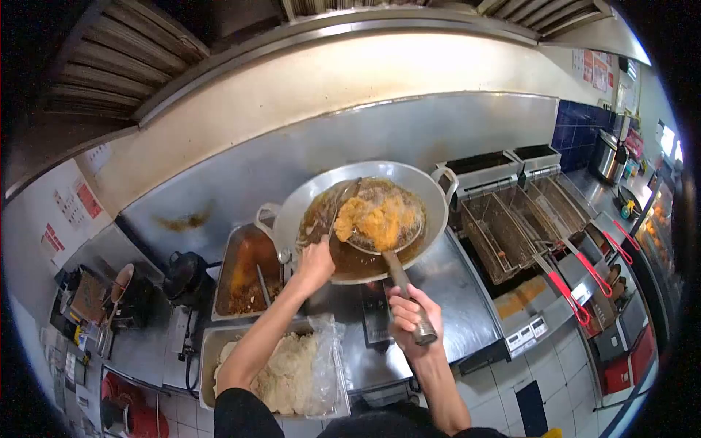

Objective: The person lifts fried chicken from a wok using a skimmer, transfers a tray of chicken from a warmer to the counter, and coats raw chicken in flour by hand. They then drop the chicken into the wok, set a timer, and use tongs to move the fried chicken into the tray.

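Golden, craggy fried batter (378,219) sits in my round wire skimmer (387,232); right hand (410,315) clamps its cylindrical handle, left hand (315,263) grips a thin utensil (337,208) at the steel wok's (438,212) nine o'clock rim.

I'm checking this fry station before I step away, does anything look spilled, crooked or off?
One thing stands out: a brownish splatter stain on the steel backsplash left of the wok. Otherwise it looks orderly: the right hand holds the skimmer with fried pieces over the oil, and the fryer baskets sit in place.

Golden-orange fried pieces (376,219) sit over brown oil (350,255) in a silver wok (365,171), beside red-handled fryer baskets (511,233).
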A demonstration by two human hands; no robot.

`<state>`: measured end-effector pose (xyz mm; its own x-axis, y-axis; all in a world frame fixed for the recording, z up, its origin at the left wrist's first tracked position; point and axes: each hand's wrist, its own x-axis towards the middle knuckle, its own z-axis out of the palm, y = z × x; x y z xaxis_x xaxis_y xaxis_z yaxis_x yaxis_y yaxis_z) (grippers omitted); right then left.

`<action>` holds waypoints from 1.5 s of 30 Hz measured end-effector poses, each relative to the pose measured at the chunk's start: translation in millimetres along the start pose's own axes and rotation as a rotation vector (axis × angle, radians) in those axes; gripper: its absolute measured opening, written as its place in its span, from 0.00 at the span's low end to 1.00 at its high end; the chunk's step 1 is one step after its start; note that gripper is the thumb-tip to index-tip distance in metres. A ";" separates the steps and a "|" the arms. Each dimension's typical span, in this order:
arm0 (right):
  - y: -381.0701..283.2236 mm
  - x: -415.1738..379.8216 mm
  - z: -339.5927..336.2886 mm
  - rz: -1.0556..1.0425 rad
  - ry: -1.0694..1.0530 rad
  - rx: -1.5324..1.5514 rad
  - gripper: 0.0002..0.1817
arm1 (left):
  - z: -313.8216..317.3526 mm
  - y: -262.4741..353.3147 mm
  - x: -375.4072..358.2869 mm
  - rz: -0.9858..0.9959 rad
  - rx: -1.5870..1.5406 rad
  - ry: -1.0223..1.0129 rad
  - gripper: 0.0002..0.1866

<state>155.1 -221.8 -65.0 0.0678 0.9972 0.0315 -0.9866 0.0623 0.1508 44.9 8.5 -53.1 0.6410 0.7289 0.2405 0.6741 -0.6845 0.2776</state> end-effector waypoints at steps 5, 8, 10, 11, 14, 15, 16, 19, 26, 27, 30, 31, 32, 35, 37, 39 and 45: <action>2.4 10.5 -18.6 0.028 -0.020 0.116 0.12 | -7.1 -0.6 -4.4 -0.001 -0.028 -0.021 0.20; 2.1 13.9 -16.0 -0.005 -0.041 0.022 0.10 | -28.5 -1.5 -10.5 -0.029 0.094 -0.070 0.25; 4.2 17.7 -26.6 -0.025 -0.002 0.015 0.10 | -40.4 0.0 -21.1 -0.069 0.054 -0.110 0.23; 5.4 21.0 -25.8 -0.022 -0.010 0.021 0.10 | -48.2 -4.9 -22.5 -0.049 0.079 -0.073 0.22; 2.2 17.7 -18.4 -0.007 -0.024 0.051 0.11 | -71.8 -19.6 -40.2 0.045 0.085 -0.058 0.21; 1.6 26.8 -31.5 -0.006 -0.048 -0.028 0.10 | -78.0 -15.9 -39.3 0.045 0.081 -0.054 0.21; 10.5 31.7 -32.8 -0.034 0.003 -0.099 0.10 | -81.9 -13.1 -42.9 -0.049 -0.047 -0.089 0.20; 18.5 27.8 -30.0 -0.032 0.002 -0.102 0.08 | -79.3 -27.4 -45.5 -0.176 -0.181 -0.125 0.20; 35.7 -0.5 6.8 -0.081 0.237 -0.354 0.08 | -82.8 -66.3 6.4 -0.117 0.001 -0.025 0.18; 33.4 -4.5 11.3 -0.074 0.243 -0.360 0.08 | -74.9 -80.1 23.0 -0.146 0.065 -0.079 0.16; 25.9 -13.1 23.9 -0.059 0.246 -0.367 0.08 | -67.0 -89.3 56.1 -0.206 0.202 -0.213 0.13; 22.9 -14.8 25.8 -0.045 0.245 -0.357 0.08 | -64.0 -88.5 63.8 -0.196 0.196 -0.212 0.13; 19.1 -15.0 24.4 -0.042 0.245 -0.366 0.09 | -58.5 -90.3 74.2 -0.180 0.218 -0.266 0.13; 11.7 -13.7 23.1 -0.036 0.236 -0.362 0.09 | -34.3 -101.8 111.7 -0.189 0.166 -0.417 0.12; 8.3 -11.2 19.3 -0.033 0.233 -0.347 0.09 | -5.1 -116.6 135.3 -0.219 0.086 -0.516 0.12; 7.8 -7.6 15.7 -0.020 0.224 -0.332 0.09 | 9.1 -121.4 145.3 -0.219 -0.227 -0.367 0.15; 9.6 2.9 6.7 -0.033 0.230 -0.371 0.09 | 11.0 -115.0 137.9 -0.020 -0.270 -0.354 0.23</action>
<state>146.8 -218.6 -56.9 0.1071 0.9750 -0.1948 -0.9737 0.0632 -0.2190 59.7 187.6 -62.1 0.7467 0.6594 -0.0874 0.5977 -0.6075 0.5231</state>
